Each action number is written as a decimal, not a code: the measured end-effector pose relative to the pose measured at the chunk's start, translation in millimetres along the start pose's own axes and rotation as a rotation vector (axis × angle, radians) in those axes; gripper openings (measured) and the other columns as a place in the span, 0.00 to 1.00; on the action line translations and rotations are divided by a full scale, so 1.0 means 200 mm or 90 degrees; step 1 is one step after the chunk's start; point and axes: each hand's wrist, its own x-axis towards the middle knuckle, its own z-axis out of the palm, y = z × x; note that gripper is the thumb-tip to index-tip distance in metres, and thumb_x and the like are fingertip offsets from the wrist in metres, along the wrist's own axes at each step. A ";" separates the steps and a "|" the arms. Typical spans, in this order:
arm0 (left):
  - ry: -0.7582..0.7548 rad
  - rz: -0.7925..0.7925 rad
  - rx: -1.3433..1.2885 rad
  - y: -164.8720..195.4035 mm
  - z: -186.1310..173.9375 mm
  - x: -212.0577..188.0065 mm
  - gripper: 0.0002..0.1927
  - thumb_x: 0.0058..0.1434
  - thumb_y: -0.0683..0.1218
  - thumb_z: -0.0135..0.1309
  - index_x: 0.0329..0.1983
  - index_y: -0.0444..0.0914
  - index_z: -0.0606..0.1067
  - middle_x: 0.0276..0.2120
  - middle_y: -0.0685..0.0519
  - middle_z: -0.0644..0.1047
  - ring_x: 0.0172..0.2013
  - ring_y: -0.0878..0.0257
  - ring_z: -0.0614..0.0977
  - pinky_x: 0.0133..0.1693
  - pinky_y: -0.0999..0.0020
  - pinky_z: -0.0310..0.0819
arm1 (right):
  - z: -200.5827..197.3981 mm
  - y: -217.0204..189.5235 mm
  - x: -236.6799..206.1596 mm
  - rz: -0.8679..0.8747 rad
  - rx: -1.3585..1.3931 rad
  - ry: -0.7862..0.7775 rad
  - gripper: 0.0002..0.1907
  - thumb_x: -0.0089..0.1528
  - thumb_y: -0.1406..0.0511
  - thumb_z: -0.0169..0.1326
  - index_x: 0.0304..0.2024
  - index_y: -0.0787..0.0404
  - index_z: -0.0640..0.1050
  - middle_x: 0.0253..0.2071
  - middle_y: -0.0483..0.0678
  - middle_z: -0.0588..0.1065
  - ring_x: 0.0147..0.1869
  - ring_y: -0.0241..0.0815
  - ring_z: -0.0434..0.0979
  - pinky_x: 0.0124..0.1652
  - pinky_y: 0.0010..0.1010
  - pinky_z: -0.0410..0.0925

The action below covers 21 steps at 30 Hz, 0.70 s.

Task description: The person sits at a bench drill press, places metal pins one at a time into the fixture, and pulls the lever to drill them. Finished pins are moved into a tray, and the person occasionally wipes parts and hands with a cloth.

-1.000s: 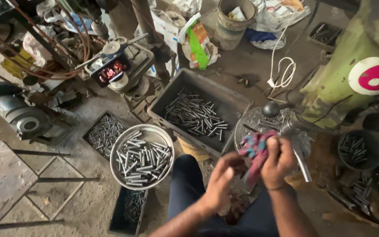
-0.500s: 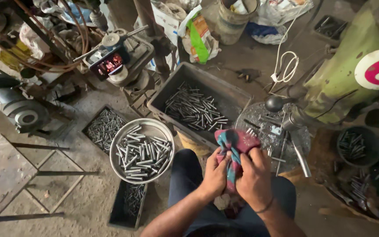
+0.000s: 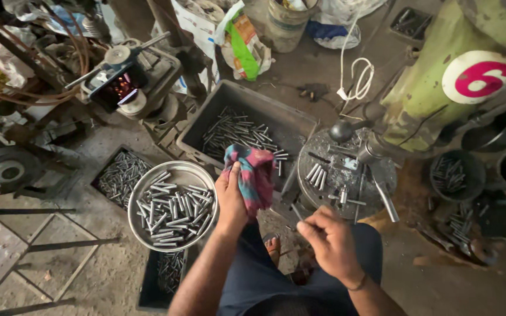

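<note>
Since half a second ago the two hands have come apart: both were then bunched together on the cloth, and now only the left hand [image 3: 231, 202] keeps it, while the right hand [image 3: 329, 240] has dropped lower and to the right, over the person's knee. Largest in view is the green machine body [image 3: 434, 76] at the upper right, with a round white patch on its side. Next comes the grey plastic crate [image 3: 300, 126], which holds a loose heap of short metal pins, then the round grey work plate [image 3: 329, 196] under the machine, where a few pins lie side by side. Left of the person's knees sits a round metal pan [image 3: 197, 172] filled with more pins, resting over a dark tray of the same parts. The cloth [image 3: 252, 175] is a crumpled rag, patched in pink, teal and dark blue, limp and folded on itself; it hangs between the pan and the work plate, in front of the crate's near wall, with its upper end bunched above the left thumb. The left hand's fingers are wrapped around the rag from behind and the thumb is pressed on its front, so the grip is closed on the fabric. The right hand's fingers are curled inward with the thumb and forefinger pinched on a thin metal pin [image 3: 296, 210] that sticks up to the left; it is well apart from the rag.
</note>
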 end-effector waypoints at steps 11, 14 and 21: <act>-0.192 -0.030 0.148 -0.28 0.14 -0.33 0.10 0.69 0.44 0.55 0.50 0.34 0.77 0.36 0.59 0.80 0.36 0.74 0.76 0.40 0.76 0.74 | 0.05 0.04 0.01 -0.123 -0.119 0.058 0.11 0.55 0.72 0.51 0.40 0.66 0.78 0.39 0.58 0.76 0.41 0.59 0.77 0.40 0.41 0.69; -0.124 0.016 0.205 -0.29 0.13 -0.29 0.11 0.71 0.46 0.55 0.45 0.33 0.79 0.33 0.60 0.79 0.34 0.75 0.75 0.37 0.76 0.73 | 0.04 0.00 0.00 -0.072 -0.085 -0.007 0.09 0.58 0.70 0.52 0.40 0.66 0.78 0.39 0.57 0.77 0.42 0.58 0.78 0.41 0.41 0.70; -0.218 -0.033 0.183 -0.29 0.05 -0.24 0.15 0.77 0.45 0.50 0.40 0.28 0.78 0.32 0.55 0.79 0.34 0.71 0.75 0.37 0.72 0.73 | -0.06 -0.13 0.02 -0.026 -0.074 0.053 0.11 0.61 0.63 0.59 0.42 0.63 0.81 0.38 0.49 0.78 0.40 0.46 0.81 0.41 0.34 0.71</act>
